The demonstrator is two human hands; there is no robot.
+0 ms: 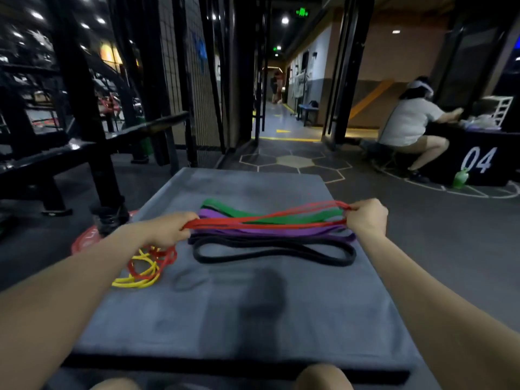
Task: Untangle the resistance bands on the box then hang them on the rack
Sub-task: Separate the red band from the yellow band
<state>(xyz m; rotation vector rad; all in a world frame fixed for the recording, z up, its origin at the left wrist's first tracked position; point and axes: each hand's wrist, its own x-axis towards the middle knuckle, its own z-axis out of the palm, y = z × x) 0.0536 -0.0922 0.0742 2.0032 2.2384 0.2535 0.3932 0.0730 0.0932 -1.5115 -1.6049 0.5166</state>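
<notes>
Knees [323, 377] are showing at the bottom edge, just short of the near rim of the grey box [253, 319], and both forearms are reaching out over its top. Left hand [166, 230] is closing its fingers round one end of a thin red band [267, 220]; right hand [367, 218] is pinching the other end, so the strands are running taut between them, lifted just above the stack. Under that span the green band [225, 211], purple band [281, 230] and black band [273, 251] are lying flat and roughly sorted on the far half of the box. Below the left hand a knot of red and yellow bands [146, 267] is sitting at the left edge — it may be hanging partly from that hand, though this cannot be told. Risks, as judged: the red strands are crossing over one another, so pulling harder is likely tightening the twist rather than freeing it; a slipping pinch under tension is apt to snap the band back at the fingers; lifting the left hand may be dragging the knotted bundle off the box edge — toward the red plate [84, 240] on the floor. A rack is not clearly identifiable from here.
</notes>
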